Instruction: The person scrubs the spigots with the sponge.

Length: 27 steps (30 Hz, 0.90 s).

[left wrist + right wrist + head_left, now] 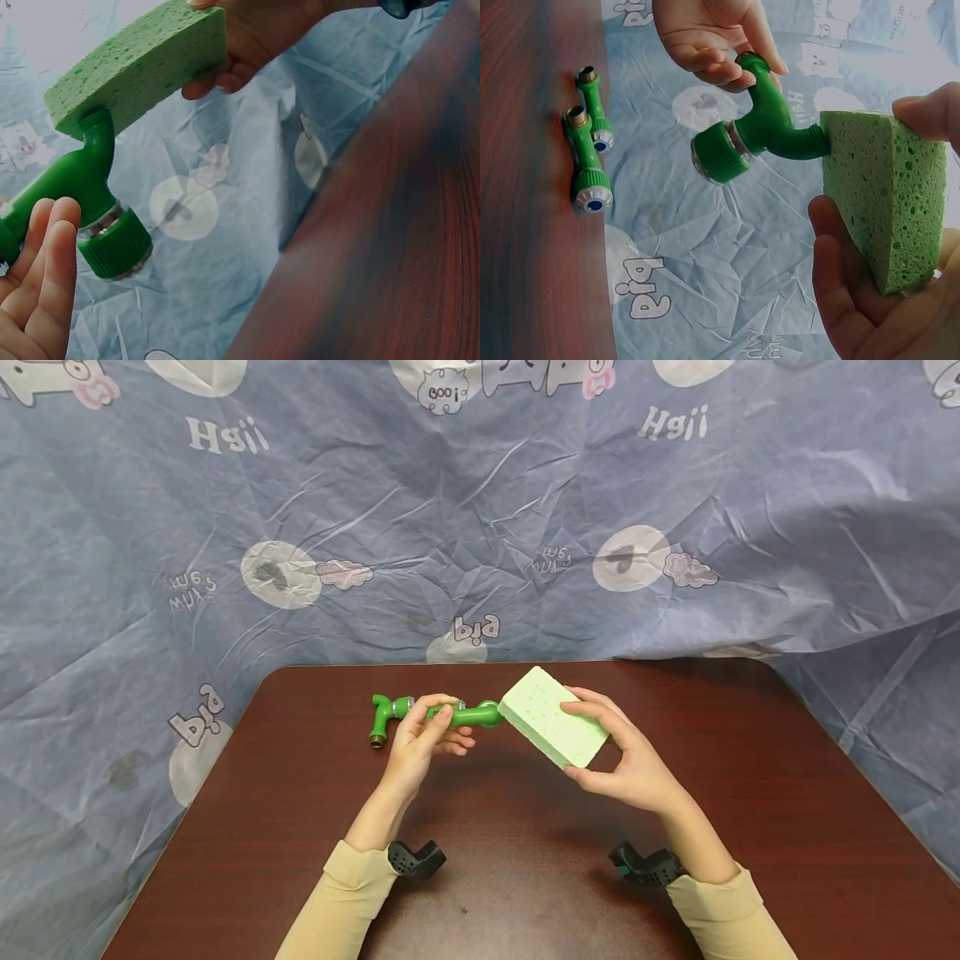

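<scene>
A green tap (pixel 472 717) with a knurled handle (pixel 721 154) and a silver collar is held up over the table by my left hand (pixel 423 739). Thumb and fingers grip it near one end. My right hand (pixel 633 760) holds a light green porous sponge (pixel 558 718) by its edges, thumb on one side and fingers on the other. The tap's threaded end (pixel 816 140) touches a broad face of the sponge in the right wrist view. From the left wrist, the sponge (pixel 150 67) sits tilted above the tap (pixel 75 180).
Two similar green taps lie on the dark red-brown table (pixel 510 877); in the right wrist view one tap (pixel 583 150) is beside the other tap (pixel 592 97). A blue printed cloth (pixel 480 527) hangs behind the table's far edge. Black bands sit on both wrists.
</scene>
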Available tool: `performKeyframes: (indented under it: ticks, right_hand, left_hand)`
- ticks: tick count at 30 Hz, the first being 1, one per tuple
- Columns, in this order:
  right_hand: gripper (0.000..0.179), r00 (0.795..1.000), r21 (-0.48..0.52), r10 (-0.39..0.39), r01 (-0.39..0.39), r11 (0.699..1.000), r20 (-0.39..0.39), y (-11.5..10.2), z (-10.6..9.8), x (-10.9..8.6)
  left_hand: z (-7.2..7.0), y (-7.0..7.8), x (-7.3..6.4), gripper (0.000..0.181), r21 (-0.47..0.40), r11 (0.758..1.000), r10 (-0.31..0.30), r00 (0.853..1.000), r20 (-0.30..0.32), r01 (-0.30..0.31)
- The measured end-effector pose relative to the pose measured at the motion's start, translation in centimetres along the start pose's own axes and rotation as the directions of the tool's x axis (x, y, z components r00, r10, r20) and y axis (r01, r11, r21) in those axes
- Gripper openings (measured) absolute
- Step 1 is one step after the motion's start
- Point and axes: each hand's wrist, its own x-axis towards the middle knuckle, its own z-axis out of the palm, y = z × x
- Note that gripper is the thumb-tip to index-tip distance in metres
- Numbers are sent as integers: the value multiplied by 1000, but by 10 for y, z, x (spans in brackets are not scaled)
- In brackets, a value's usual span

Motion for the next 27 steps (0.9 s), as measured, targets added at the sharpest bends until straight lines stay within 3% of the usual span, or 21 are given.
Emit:
performKeyframes:
  ticks: [6, 11, 16, 22, 27]
  right_hand:
    - [64, 1000, -4, -18, 18, 1000, -23, 1, -1, 0]
    - [64, 999, 3, -15, 15, 1000, -31, 1, -2, 1]
    - [66, 999, 10, -25, 26, 1000, -36, 8, -2, -1]
    - [71, 999, 5, -12, 12, 1000, -35, 31, -2, -6]
    - [70, 999, 3, -8, 8, 1000, -37, 24, -2, -5]
  left_hand:
    - [-1, -2, 0, 23, -43, 999, 28, 999, 47, -26]
    - [0, -2, -1, 17, -72, 997, -3, 998, 66, 8]
    - [0, -1, -1, 25, -78, 996, -43, 997, 64, 48]
    - [-1, 0, -2, 33, -85, 995, -43, 994, 100, 51]
    - [-1, 0, -2, 32, -81, 996, -36, 992, 125, 46]
